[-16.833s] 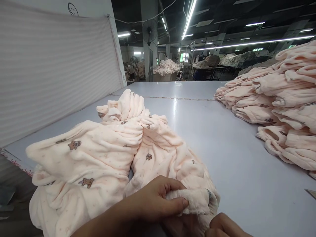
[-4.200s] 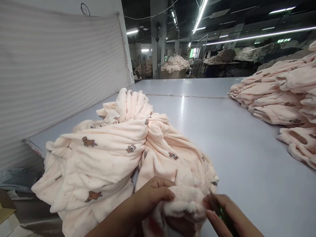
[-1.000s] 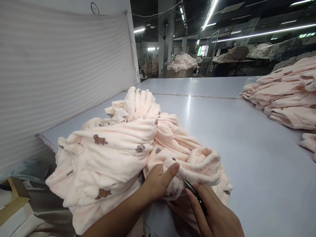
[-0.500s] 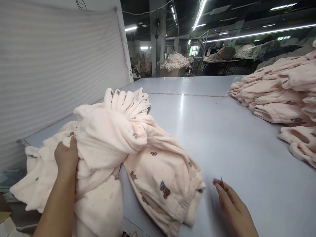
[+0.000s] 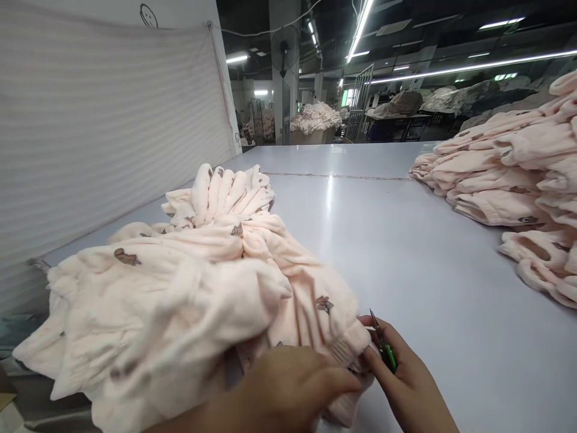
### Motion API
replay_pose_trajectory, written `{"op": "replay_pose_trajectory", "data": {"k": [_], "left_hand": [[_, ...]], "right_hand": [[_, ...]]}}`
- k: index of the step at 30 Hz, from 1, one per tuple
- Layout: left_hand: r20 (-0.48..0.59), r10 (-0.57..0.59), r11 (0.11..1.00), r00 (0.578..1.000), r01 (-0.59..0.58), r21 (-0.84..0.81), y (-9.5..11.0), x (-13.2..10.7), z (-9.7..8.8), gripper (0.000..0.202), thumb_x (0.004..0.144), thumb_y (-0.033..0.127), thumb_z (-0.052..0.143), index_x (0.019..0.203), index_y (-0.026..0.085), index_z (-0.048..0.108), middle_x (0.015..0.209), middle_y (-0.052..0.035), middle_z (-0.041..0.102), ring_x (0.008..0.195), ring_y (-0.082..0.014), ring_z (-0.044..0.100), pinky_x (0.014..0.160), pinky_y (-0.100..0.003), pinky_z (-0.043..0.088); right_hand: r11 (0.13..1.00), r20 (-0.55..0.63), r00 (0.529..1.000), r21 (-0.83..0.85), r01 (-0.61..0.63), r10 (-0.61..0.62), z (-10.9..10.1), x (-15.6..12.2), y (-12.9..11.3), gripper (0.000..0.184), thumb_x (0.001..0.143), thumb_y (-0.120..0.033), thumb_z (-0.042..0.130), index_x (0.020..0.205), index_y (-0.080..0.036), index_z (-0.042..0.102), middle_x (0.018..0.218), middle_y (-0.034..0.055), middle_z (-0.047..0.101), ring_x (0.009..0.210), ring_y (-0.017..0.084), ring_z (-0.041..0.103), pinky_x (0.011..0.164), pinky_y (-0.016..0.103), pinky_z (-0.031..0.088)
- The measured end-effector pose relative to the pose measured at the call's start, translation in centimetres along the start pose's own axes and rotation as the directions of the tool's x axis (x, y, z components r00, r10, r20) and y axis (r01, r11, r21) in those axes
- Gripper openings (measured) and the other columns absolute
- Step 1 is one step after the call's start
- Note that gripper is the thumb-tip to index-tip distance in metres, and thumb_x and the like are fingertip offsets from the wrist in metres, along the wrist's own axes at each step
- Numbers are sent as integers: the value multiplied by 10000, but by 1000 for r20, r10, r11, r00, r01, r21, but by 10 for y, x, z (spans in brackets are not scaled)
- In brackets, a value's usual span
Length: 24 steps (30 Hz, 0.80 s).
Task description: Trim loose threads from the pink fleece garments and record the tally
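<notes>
A heap of pale pink fleece garments (image 5: 189, 282) with small brown bear prints lies on the grey table (image 5: 406, 264) in front of me. My left hand (image 5: 293, 385) rests on the ribbed cuff (image 5: 347, 349) of the nearest garment, fingers curled round its edge. My right hand (image 5: 406, 385) is closed on small green-handled thread snips (image 5: 383, 346), their tip pointing up right beside that cuff.
A tall stack of folded pink garments (image 5: 518, 174) fills the table's right side. A white striped sheet (image 5: 99, 126) hangs along the left. Beyond the table's far edge stand a fan (image 5: 283, 48), metal gates and more fabric piles (image 5: 315, 117).
My left hand has left the bundle on the left and come down to the cuff near me. The garment has dropped flatter, and my right hand with the snips has moved in to the cuff.
</notes>
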<state>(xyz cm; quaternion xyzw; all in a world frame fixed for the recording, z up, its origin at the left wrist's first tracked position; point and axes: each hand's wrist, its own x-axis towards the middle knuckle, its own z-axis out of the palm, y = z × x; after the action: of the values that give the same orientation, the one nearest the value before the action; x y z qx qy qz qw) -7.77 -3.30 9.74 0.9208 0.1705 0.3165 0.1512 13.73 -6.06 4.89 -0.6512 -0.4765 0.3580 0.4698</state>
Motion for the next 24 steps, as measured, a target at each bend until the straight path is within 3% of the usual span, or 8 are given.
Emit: {"op": "replay_pose_trajectory", "data": {"k": [1, 4, 7, 12, 17, 19, 21, 24], "left_hand": [[17, 8, 997, 1000, -10, 75, 1, 8, 20, 398, 806, 374, 556, 1159, 204, 486, 1067, -90, 621, 933, -215, 603, 805, -280, 502], [-218, -139, 935, 966, 201, 293, -7, 14, 63, 351, 778, 182, 545, 1123, 207, 485, 1241, -161, 472, 1121, -321, 494, 842, -427, 476], [-314, -232, 909, 921, 320, 266, -19, 7, 73, 480, 690, 41, 473, 1143, 195, 431, 1293, -179, 385, 1198, -346, 404, 858, -470, 450], [-177, -390, 920, 904, 375, -114, -29, 13, 37, 454, 610, -10, 425, 1023, 177, 431, 972, -79, 541, 908, -207, 529, 801, -342, 465], [16, -490, 864, 871, 484, 138, -28, 19, -4, 485, 623, -2, 429, 1058, 170, 562, 1142, -139, 460, 1027, -288, 442, 864, -454, 384], [146, -462, 884, 875, 467, -3, -29, 18, -15, 509, 601, -3, 428, 1027, 201, 618, 1078, -102, 498, 989, -265, 457, 866, -427, 368], [290, -457, 746, 841, 540, -391, -33, 16, -18, 452, 559, 11, 446, 909, 186, 673, 947, -60, 559, 919, -225, 493, 851, -356, 372], [451, -549, 216, 704, 640, -737, -41, 14, -8, 234, 550, 91, 473, 691, 121, 658, 678, -24, 563, 689, -163, 512, 674, -261, 395]], "right_hand": [[1000, 33, 999, -5, 22, -22, -1, -2, -12, 362, 814, -482, 521, 1098, -259, 531, 1147, 28, 632, 1042, 190, 592, 816, 223, 491], [997, 82, 994, -25, 69, -66, 4, -8, -35, 314, 840, -470, 503, 1075, -265, 537, 1115, 26, 650, 991, 177, 616, 784, 207, 500], [993, 78, 991, -30, 114, -111, 17, -13, -35, 344, 852, -456, 481, 1131, -262, 529, 1170, 26, 632, 1043, 170, 598, 837, 215, 483], [971, 48, 974, -80, 226, -223, 34, -16, -16, 393, 861, -406, 444, 1222, -264, 506, 1231, 19, 596, 1121, 173, 548, 897, 253, 448], [964, -16, 975, -154, 215, -220, 9, -6, -16, 291, 872, -438, 429, 1058, -262, 567, 941, -3, 694, 832, 148, 651, 678, 174, 493], [966, -42, 981, -187, 178, -189, -1, -2, -20, 262, 877, -455, 427, 1019, -281, 560, 769, -43, 673, 653, 115, 620, 585, 147, 468], [968, -31, 988, -205, 145, -154, -2, 2, -22, 267, 880, -478, 411, 999, -286, 552, 672, -61, 636, 571, 105, 584, 547, 146, 451], [972, 36, 994, -208, 106, -100, 7, 5, -20, 310, 885, -511, 373, 1010, -277, 532, 630, -59, 602, 558, 115, 588, 547, 171, 461]]}}
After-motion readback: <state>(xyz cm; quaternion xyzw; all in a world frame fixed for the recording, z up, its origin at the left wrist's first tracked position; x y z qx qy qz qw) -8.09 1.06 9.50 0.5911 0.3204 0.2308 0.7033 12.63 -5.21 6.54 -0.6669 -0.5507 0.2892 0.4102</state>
